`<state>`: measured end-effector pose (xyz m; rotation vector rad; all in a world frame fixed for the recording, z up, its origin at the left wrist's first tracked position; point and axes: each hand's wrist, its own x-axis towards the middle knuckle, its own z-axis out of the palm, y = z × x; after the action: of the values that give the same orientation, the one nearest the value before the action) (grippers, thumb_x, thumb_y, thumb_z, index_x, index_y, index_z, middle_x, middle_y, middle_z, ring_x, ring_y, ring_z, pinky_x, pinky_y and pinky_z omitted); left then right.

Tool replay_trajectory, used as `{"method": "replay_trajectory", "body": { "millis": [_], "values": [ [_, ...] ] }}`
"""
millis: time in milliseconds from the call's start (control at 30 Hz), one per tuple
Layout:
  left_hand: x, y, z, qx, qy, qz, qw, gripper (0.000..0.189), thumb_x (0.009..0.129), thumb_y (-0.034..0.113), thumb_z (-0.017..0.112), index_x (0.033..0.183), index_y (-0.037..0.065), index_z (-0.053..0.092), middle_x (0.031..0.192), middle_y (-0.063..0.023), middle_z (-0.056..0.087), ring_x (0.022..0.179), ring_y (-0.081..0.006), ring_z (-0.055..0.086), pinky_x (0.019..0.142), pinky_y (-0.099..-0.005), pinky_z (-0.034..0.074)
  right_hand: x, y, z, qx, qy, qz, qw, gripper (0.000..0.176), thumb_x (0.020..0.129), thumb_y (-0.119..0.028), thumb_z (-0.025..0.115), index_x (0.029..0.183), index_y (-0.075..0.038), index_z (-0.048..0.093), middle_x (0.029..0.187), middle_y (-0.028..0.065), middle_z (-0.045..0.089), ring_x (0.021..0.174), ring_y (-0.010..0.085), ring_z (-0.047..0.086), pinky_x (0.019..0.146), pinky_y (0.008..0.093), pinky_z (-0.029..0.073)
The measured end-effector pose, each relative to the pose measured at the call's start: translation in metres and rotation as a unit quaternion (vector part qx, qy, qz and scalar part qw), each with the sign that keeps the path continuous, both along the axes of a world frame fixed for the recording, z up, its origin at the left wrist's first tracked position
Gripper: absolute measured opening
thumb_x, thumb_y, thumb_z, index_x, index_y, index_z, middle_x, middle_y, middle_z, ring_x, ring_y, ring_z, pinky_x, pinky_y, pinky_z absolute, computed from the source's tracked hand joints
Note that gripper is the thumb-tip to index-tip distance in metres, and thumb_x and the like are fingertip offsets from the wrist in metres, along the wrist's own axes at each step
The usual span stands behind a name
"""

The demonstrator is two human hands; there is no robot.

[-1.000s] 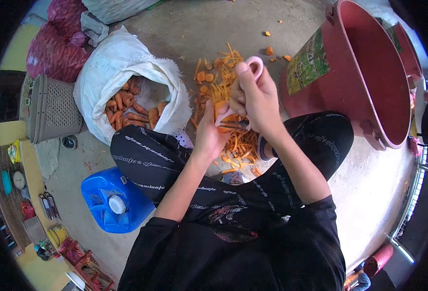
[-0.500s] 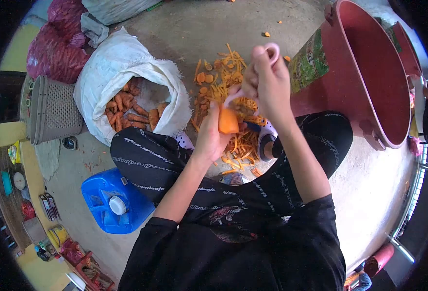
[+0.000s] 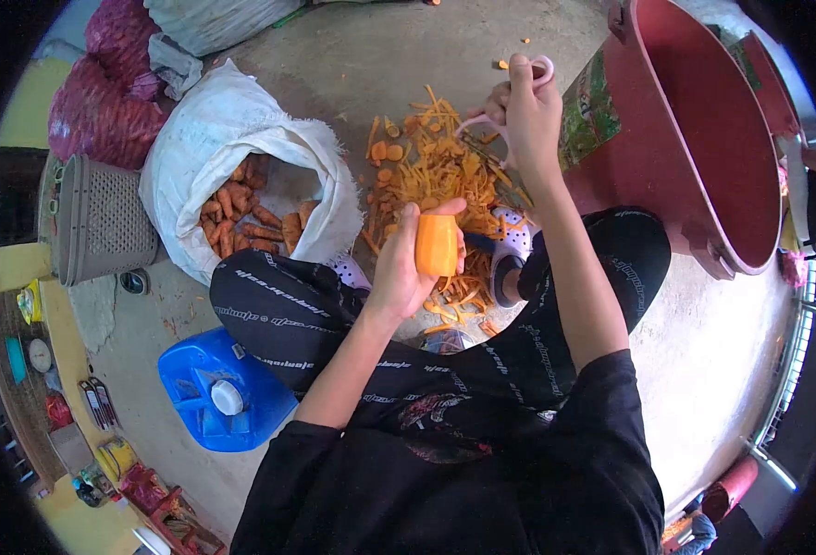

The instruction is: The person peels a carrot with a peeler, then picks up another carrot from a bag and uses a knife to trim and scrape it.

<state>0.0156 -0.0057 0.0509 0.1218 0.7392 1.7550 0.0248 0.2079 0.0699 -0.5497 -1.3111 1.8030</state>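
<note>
My left hand (image 3: 399, 276) is wrapped round a thick, peeled piece of carrot (image 3: 437, 246), bright orange and held upright above my lap. My right hand (image 3: 531, 116), raised farther forward and to the right, grips a pink peeler (image 3: 544, 68); its looped handle end sticks out past my thumb. The peeler's head is apart from the carrot. Beneath both hands, a heap of orange carrot peelings (image 3: 468, 180) with cut ends lies on the floor between my feet.
An open white sack (image 3: 214, 120) of unpeeled carrots (image 3: 241, 205) leans at the left, with a grey basket (image 3: 107, 217) beside it. A blue jerrycan (image 3: 195, 370) stands by my left knee. A large red tub (image 3: 649, 176) is close on the right.
My right hand has moved up and right with the peeler, away from the carrot. In my left hand the carrot has turned more upright.
</note>
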Motion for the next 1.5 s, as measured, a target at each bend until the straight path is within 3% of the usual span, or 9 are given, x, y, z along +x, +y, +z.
{"method": "replay_trajectory", "body": {
  "millis": [333, 533, 700, 833, 1033, 1133, 1233, 1333, 1500],
  "values": [
    [-0.008, -0.002, -0.003, 0.016, -0.044, 0.031, 0.998, 0.045, 0.096, 0.043, 0.038, 0.118, 0.004, 0.047, 0.094, -0.0094, 0.056, 0.085, -0.0199, 0.055, 0.074, -0.0333, 0.048, 0.025, -0.039, 0.026, 0.287, -0.278, -0.018, 0.916, 0.028, 0.088, -0.028, 0.058, 0.093, -0.002, 0.048, 0.068, 0.0019, 0.052, 0.06, 0.0119, 0.053, 0.056, 0.0277, 0.045],
    [-0.011, 0.003, -0.021, -0.056, 0.118, 0.169, 0.977, 0.026, 0.092, 0.025, 0.051, 0.111, 0.008, 0.048, 0.099, -0.0057, 0.053, 0.095, -0.0185, 0.052, 0.084, -0.0335, 0.043, 0.056, -0.084, 0.019, 0.027, -0.288, 0.203, 0.935, 0.035, 0.081, -0.022, 0.068, 0.1, 0.0, 0.049, 0.083, 0.0036, 0.055, 0.071, 0.0097, 0.049, 0.062, 0.0244, 0.042],
    [-0.004, 0.009, -0.001, -0.047, 0.16, 0.216, 0.962, 0.016, 0.09, 0.015, 0.052, 0.102, 0.006, 0.047, 0.103, -0.0087, 0.057, 0.098, -0.0163, 0.054, 0.088, -0.0309, 0.044, 0.071, -0.116, -0.011, 0.033, -0.218, 0.251, 0.943, 0.055, 0.071, -0.02, 0.077, 0.112, 0.002, 0.047, 0.098, 0.0042, 0.055, 0.084, 0.0093, 0.051, 0.077, 0.0243, 0.045],
    [-0.015, 0.007, -0.003, -0.031, 0.44, 0.168, 0.881, 0.019, 0.094, 0.019, 0.047, 0.1, 0.001, 0.047, 0.091, -0.0119, 0.062, 0.09, -0.0184, 0.059, 0.089, -0.0328, 0.043, 0.073, -0.11, -0.008, -0.009, -0.203, 0.26, 0.944, 0.058, 0.068, -0.013, 0.079, 0.114, 0.001, 0.046, 0.099, 0.0033, 0.053, 0.087, 0.007, 0.05, 0.071, 0.0214, 0.045],
    [-0.043, 0.002, 0.013, -0.034, 0.21, 0.213, 0.953, 0.027, 0.097, 0.022, 0.041, 0.111, 0.0, 0.049, 0.096, -0.0106, 0.061, 0.097, -0.0225, 0.059, 0.091, -0.0367, 0.044, 0.07, -0.123, -0.026, -0.019, -0.115, 0.196, 0.974, 0.054, 0.067, 0.0, 0.077, 0.109, -0.001, 0.044, 0.11, 0.0056, 0.052, 0.099, 0.0101, 0.052, 0.075, 0.0224, 0.048],
    [-0.045, 0.006, 0.02, -0.066, 0.149, 0.266, 0.95, 0.027, 0.095, 0.018, 0.045, 0.116, 0.001, 0.049, 0.103, -0.0096, 0.059, 0.1, -0.0213, 0.057, 0.087, -0.0354, 0.045, 0.064, -0.124, -0.036, 0.061, -0.091, 0.17, 0.979, 0.047, 0.072, -0.001, 0.073, 0.108, -0.002, 0.043, 0.102, 0.008, 0.056, 0.08, 0.0107, 0.058, 0.068, 0.0235, 0.05],
    [-0.053, 0.0, 0.01, -0.069, 0.093, 0.25, 0.961, 0.022, 0.094, 0.015, 0.047, 0.111, 0.002, 0.051, 0.105, -0.0101, 0.058, 0.095, -0.0191, 0.056, 0.083, -0.0339, 0.046, 0.072, -0.12, -0.04, -0.337, -0.04, 0.272, 0.9, 0.035, 0.083, -0.019, 0.063, 0.107, -0.002, 0.043, 0.091, 0.0125, 0.059, 0.05, 0.0093, 0.051, 0.057, 0.0259, 0.05],
    [-0.054, -0.007, -0.004, -0.068, 0.06, 0.228, 0.969, 0.02, 0.093, 0.012, 0.047, 0.109, 0.003, 0.053, 0.102, -0.0072, 0.058, 0.089, -0.0169, 0.055, 0.081, -0.0329, 0.045, 0.065, -0.12, -0.035, -0.409, -0.028, 0.27, 0.871, 0.051, 0.087, -0.047, 0.044, 0.108, -0.001, 0.047, 0.078, 0.0129, 0.057, 0.034, 0.0085, 0.032, 0.051, 0.0297, 0.048],
    [-0.044, 0.004, 0.013, -0.134, 0.137, 0.183, 0.964, 0.018, 0.092, 0.012, 0.048, 0.107, 0.003, 0.054, 0.1, -0.0063, 0.057, 0.088, -0.0139, 0.053, 0.08, -0.0308, 0.044, 0.064, -0.116, -0.031, -0.443, -0.026, 0.289, 0.848, 0.058, 0.082, -0.051, 0.047, 0.115, -0.003, 0.048, 0.081, 0.0143, 0.058, 0.035, 0.0085, 0.034, 0.051, 0.0289, 0.048]
  ]
}}
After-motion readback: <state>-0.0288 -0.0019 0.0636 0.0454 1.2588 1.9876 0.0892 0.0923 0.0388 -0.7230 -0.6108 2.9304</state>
